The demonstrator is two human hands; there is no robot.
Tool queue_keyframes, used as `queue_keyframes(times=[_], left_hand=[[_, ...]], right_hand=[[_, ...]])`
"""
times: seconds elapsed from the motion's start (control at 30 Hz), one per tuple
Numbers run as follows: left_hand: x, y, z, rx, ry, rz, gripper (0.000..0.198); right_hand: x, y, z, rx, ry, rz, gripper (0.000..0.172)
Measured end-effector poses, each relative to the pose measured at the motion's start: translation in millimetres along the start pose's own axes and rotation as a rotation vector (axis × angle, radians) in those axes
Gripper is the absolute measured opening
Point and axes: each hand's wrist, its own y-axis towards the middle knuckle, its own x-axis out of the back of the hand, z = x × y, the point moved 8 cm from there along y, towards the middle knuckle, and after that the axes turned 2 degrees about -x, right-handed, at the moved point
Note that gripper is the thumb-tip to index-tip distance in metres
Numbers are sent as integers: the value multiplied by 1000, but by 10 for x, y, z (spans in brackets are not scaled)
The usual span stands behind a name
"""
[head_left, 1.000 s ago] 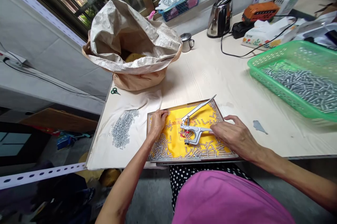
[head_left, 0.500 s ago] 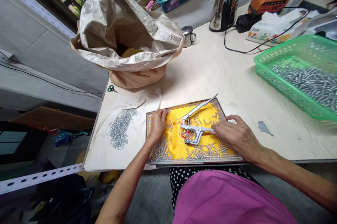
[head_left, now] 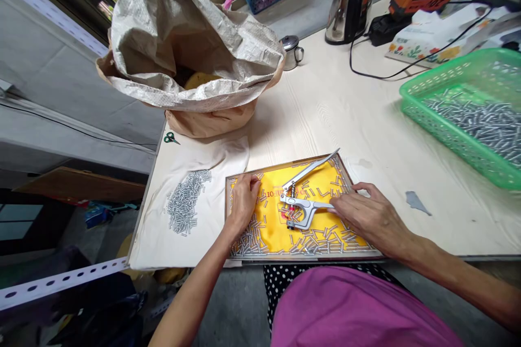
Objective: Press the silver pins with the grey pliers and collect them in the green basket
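Observation:
My right hand [head_left: 368, 216] is closed round one handle of the grey metal hand pliers [head_left: 307, 210]. Their other lever points up and right, away from the hand, so the jaws stand apart. The pliers are over a shallow tray [head_left: 345, 170] lined in yellow with faint red print. Small silvery spring-like pieces [head_left: 321, 241] lie scattered in it, thickest along the near edge and near left corner. My left hand [head_left: 243, 200] is over the tray's left side, thumb and fingers pressed together; whatever is between the fingertips is too small to make out.
Left of the tray, a heap of similar metal pieces [head_left: 185, 203] rests on a pale cloth [head_left: 152, 238]. Green scissors [head_left: 171, 138] lie near a large woven sack [head_left: 211, 121]. A green basket [head_left: 456, 140] of metal pieces stands right; a kettle [head_left: 345, 16] and lidded cup [head_left: 291, 54] are behind.
The view has shifted slightly. My left hand has moved a little, its fingers now curled in more over the tray. My right hand keeps its hold on the pliers.

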Motion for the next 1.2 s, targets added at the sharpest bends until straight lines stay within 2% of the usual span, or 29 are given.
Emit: queue_keyframes(times=[0.13,0.27,0.5,0.63,0.73,0.8,0.87,0.93,1.0,1.1,1.2], left_hand=[[-57,-1,-106,-90,60,-2,8],[-116,50,-149,-122,101,7,10],[-171,156,-83,4,19,19,9],[-142,55,-162,-42,58,43,16],[-10,-120,-242,-44,17,30,19],[109,-272,-249,39,-111,2,14],[137,-465,-191,222,-322,35,15],[43,-706,-147,428,-562,127,25],[-93,-933,-160,564,-744,216,36],[-259,-1151,-171,653,-845,267,45],[-392,-1238,-153,709,-877,289,45]], right_hand=[[-24,-6,-4,-4,5,17,18],[-1,16,13,3,4,5,19],[41,61,76,48,-15,0,21],[28,64,144,92,-40,7,24],[-8,83,218,139,-64,29,25],[-37,110,264,168,-81,53,23],[-66,141,303,194,-91,89,22],[-82,162,342,220,-95,125,23],[-80,168,381,249,-109,138,24],[-61,148,427,283,-136,124,22],[-54,121,444,295,-138,108,21]])
